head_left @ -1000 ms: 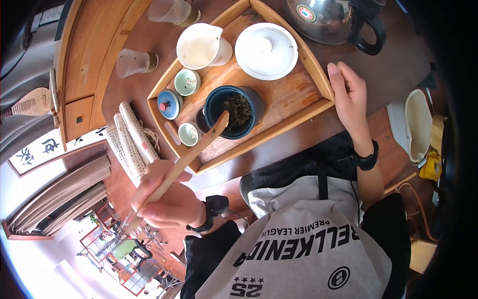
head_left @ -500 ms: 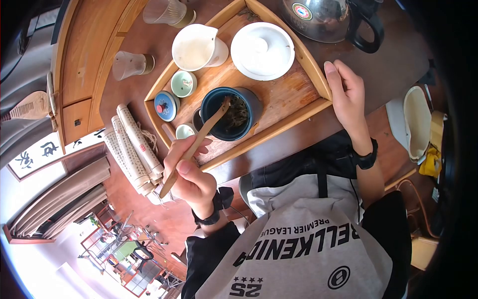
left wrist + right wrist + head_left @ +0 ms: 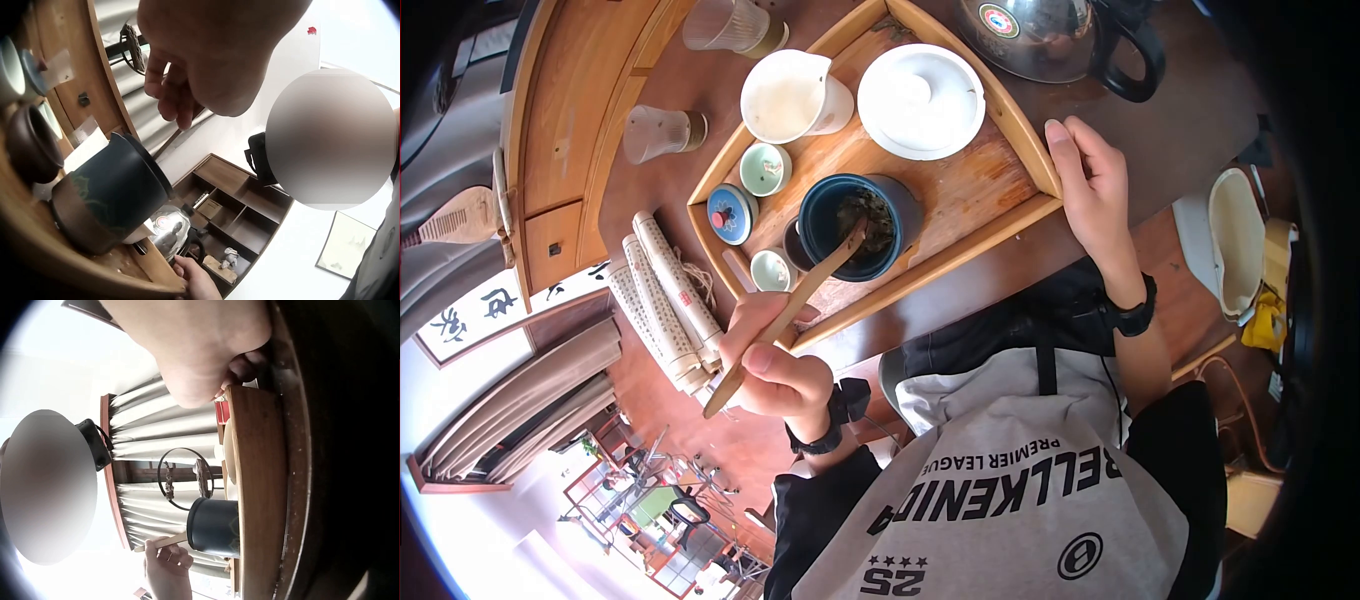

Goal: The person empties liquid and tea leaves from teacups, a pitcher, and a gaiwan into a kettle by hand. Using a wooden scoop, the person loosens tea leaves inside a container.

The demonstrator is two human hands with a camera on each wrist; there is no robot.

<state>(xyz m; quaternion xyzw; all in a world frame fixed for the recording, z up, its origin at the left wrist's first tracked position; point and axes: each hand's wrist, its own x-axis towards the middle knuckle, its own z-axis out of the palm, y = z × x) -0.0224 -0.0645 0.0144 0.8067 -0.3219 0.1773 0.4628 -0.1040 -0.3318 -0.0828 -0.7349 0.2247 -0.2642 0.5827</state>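
In the head view my left hand (image 3: 780, 380) pinches a curved wooden stick (image 3: 800, 295), its tip inside a dark blue cup (image 3: 910, 220) holding dark leafy bits. That cup stands upright on a wooden tray (image 3: 960, 255). The left wrist view has my left hand (image 3: 206, 59) above and beside the cup (image 3: 119, 187). My right hand (image 3: 1095, 200) rests against the tray's right corner, thumb along the edge and fingers loosely bent. In the right wrist view its fingers are partly hidden behind the tray (image 3: 259, 462).
A white pitcher (image 3: 830, 110), a white lidded bowl (image 3: 935, 120), small green cups (image 3: 765, 170) and a blue lid (image 3: 730, 213) share the tray. A kettle (image 3: 1040, 40) stands behind its right side. Glasses (image 3: 655, 133) and rolled scrolls (image 3: 662, 310) lie to the left.
My left hand has shifted right and now pinches the stick higher, with less of it sticking out behind. The stick's tip has moved deeper among the bits. My right hand keeps its place by the tray.
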